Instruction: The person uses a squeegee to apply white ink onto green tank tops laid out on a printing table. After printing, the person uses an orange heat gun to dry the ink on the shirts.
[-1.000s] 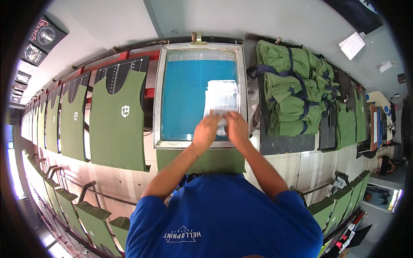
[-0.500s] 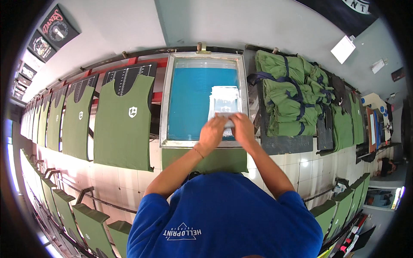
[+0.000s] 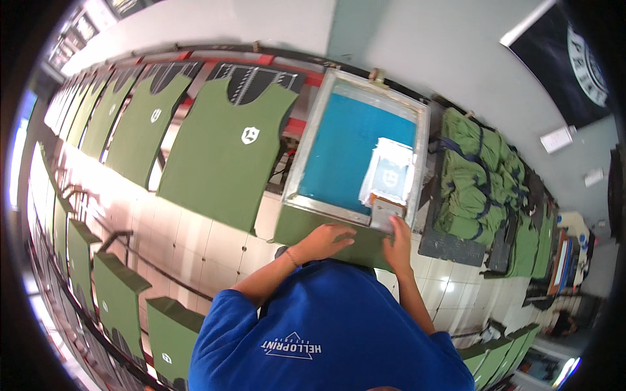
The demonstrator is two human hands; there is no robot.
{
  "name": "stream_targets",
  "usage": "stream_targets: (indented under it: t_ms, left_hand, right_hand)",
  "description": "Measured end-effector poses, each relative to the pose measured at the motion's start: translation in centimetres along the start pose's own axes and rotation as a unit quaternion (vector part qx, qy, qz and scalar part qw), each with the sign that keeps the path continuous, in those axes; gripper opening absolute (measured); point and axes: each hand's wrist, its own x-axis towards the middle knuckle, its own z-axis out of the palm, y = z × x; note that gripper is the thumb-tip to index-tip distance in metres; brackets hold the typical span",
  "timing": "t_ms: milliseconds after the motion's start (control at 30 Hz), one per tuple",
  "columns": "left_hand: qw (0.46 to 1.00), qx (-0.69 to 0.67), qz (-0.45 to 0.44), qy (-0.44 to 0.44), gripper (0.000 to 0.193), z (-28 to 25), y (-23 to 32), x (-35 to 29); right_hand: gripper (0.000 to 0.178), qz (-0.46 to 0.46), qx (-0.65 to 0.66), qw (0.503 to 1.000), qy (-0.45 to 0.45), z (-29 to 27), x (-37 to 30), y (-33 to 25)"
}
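Observation:
A screen-printing frame (image 3: 309,151) with blue mesh (image 3: 349,146) lies over a green garment (image 3: 297,228), whose near part sticks out below it. White ink (image 3: 373,176) borders a pale patch with a shield mark on the mesh. At the near right corner of the frame rests a squeegee (image 3: 386,214) with a grey blade and brown edge. My right hand (image 3: 399,247) is at its near end, fingers apart, a fingertip by or touching it. Short of the frame's near edge, my left hand (image 3: 323,241) hovers over the green cloth, open and holding nothing.
Left of the frame lies a green shirt (image 3: 222,150) with a white shield print, on a dark board, first of a long row. Bundled green garments (image 3: 473,176) with navy ties sit to the right. More green-covered boards (image 3: 117,280) stand behind me at left.
Both hands have come off the squeegee's two-handed grip and moved apart toward me. The squeegee now rests at the frame's near right corner. My view has turned, tilting the scene.

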Motion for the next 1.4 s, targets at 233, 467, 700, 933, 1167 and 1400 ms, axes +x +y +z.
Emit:
stream_targets:
  t_ms: [233,467,700,933,1167,1400]
  left_hand:
    - [0.900,-0.263,-0.330,-0.113,0.031,-6.2,-11.3,-18.6]
    - [0.687,-0.203,-0.619,0.322,0.031,5.7,-26.3,-37.6]
    - [0.597,-0.233,-0.700,0.314,0.035,13.9,-26.6,-43.9]
    - [0.631,-0.214,-0.684,0.297,0.035,16.1,-27.5,-40.9]
    - [0.661,-0.187,-0.677,0.264,0.038,15.3,-28.5,-38.3]
    - [0.707,-0.099,-0.652,0.255,0.032,14.1,-30.0,-36.1]
  right_hand:
    - [0.044,0.248,0.045,0.944,0.215,5.1,-3.8,6.8]
    - [0.058,0.320,0.087,0.916,0.226,7.6,-3.9,10.1]
    - [0.061,0.385,0.098,0.903,0.164,7.0,-2.7,6.4]
    - [0.064,0.354,0.063,0.919,0.162,6.7,-3.1,8.3]
    - [0.063,0.366,0.068,0.914,0.164,7.2,-3.0,7.8]
    - [0.062,0.369,0.054,0.913,0.168,7.0,-2.4,5.4]
